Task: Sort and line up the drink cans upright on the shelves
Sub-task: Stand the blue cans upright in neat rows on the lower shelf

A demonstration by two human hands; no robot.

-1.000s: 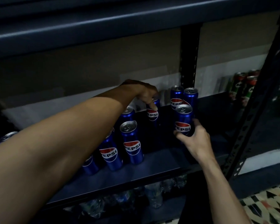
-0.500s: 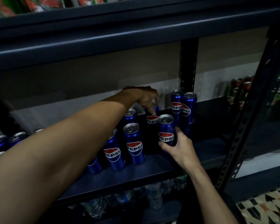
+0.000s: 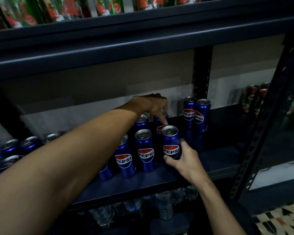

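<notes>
Dark metal shelving unit (image 3: 126, 194), seen from the front and slightly from above in dim light. The upper shelf beam (image 3: 143, 53) spans almost the whole width and carries a thin pale highlight along its rounded front edge. The middle shelf board (image 3: 219, 160) is flat and blue-black. A slotted rear upright (image 3: 202, 73) stands against the wall. A perforated front upright (image 3: 255, 146) slants across the right of the view. The wall (image 3: 100, 82) behind is beige above, with a paler grey-white band (image 3: 227, 89) lower down. At bottom right, the floor (image 3: 278, 219) shows patterned tiles in cream, black and orange-red.
</notes>
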